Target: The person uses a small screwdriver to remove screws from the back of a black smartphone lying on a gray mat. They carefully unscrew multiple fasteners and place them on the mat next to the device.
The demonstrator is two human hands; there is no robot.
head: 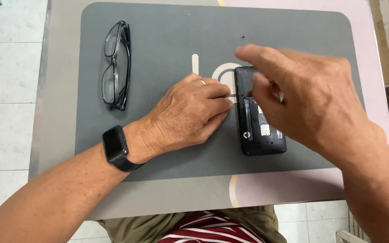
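The black rectangular phone (260, 112) lies with its back cover already off, innards exposed. Left hand (190, 114) presses flat beside it, grasping nothing; right hand (302, 94) hovers over it, its grip impossible to tell. Folded black-framed glasses (115, 65) lie well left of the phone.

The counter (374, 67) is a small rectangular top with a pale pink surface and a grey band along its left edge. A grey mat (167, 40) with rounded corners lies directly on it and covers most of the top, leaving a strip bare along each edge. A curved yellow line shows on the bare strip at the near edge. The counter stands on a white tiled floor (5, 90).
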